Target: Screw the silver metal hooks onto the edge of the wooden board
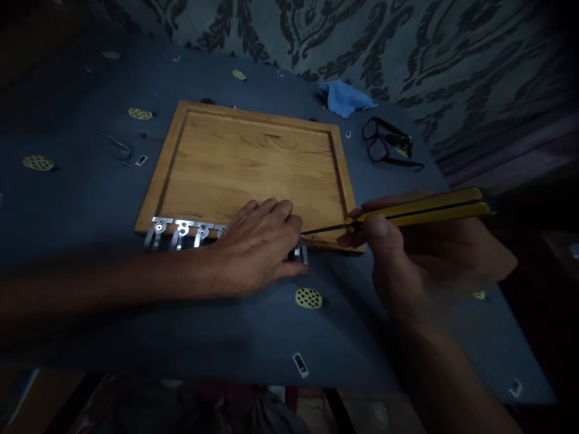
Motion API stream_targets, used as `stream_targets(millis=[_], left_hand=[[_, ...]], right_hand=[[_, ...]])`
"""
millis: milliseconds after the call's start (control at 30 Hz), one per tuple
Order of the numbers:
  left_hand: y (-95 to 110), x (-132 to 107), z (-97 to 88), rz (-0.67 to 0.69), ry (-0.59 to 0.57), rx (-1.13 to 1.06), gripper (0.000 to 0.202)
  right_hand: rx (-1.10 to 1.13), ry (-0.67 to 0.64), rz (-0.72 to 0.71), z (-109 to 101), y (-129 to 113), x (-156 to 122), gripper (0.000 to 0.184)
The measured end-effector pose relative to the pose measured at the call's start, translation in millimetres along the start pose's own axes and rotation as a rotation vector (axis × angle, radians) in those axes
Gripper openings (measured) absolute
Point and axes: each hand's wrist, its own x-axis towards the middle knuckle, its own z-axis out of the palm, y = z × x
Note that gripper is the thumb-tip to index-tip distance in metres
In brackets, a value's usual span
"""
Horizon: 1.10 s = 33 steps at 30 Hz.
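Wooden panel w/ raised frame (262, 163) lies flat on the cloth-covered bench (217, 343), ctr of frame, turned a bit. Metal hook rail (192, 224) sits along its near edge, lower ctr-left, hooks pointing down past the wood.

L hand (260, 244) lies over the R part of the rail, fingers bunched & bent, thumb stretched out below by the end hooks; can't tell if it's pinching the rail or just pressing it down, contact hidden. R hand (407, 247), ctr-right, has the yellow-handled screwdriver (429, 208) pinched btwn thumb & fingers near the shaft end of the handle. Shaft runs left to L hand's fingers; tip hidden, so can't tell if it's in a screw.

Handling, my guess: panel stiff, moderately heavy, not fragile; best gripped by opp. sides of the raised border. Rail looks light, stiff, smooth, prob. slippery, so hold the flat strip, not the hooks. Screwdriver light & rigid; grip the thick handle, keep fingertips off the tip.

Upper right: blue cloth (346, 98), dark-framed glasses (400, 162) below it.
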Motion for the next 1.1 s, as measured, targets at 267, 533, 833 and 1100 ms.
stream_targets(millis=[267,533,833,1100], left_hand=[[-1.2,-0.9,1.9,0.0,0.011,-0.007,0.041],[0.0,-1.2,0.5,0.002,0.006,-0.021,0.038],[0.5,-0.6,-1.3,0.001,-0.003,-0.011,0.04],[0.5,0.4,-0.8,-0.013,-0.018,-0.004,0.041]], right_hand=[[0.041,-0.016,0.054,1.4,-0.1,-3.4,0.011],[0.124,-0.094,0.041,0.1,-1.7,-2.0,0.008],[0.025,-0.009,0.087,0.5,7.1,-4.7,0.013],[0.369,0.0,0.252,9.4,-6.8,6.7,0.011]])
